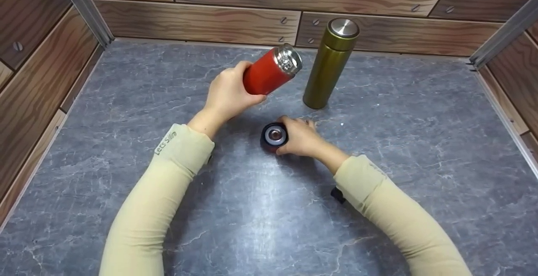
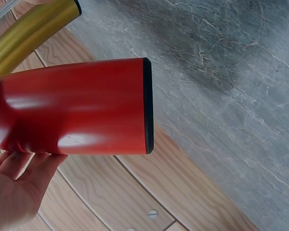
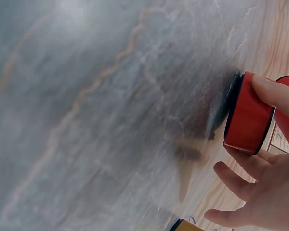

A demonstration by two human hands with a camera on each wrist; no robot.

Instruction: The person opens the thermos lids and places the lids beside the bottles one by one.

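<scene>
My left hand (image 1: 229,89) holds a red thermos bottle (image 1: 265,74) above the table, tilted, with its bare steel mouth toward the upper right. In the left wrist view the red body (image 2: 82,108) ends in a black base, and fingers curl round it at the far end. Lower and nearer to me, my right hand (image 1: 300,137) pinches a short red lid (image 3: 249,115) between thumb and fingers. From above, the lid's dark rim and grey inner ring (image 1: 275,135) face up. The lid is at or just over the tabletop; contact cannot be told.
Upright behind the hands, to the right of the red bottle, stands an olive-gold thermos (image 1: 325,70) with a steel-topped lid. The grey marbled table (image 1: 420,141) is bounded by wood-patterned panels (image 1: 210,19) at the back and both sides.
</scene>
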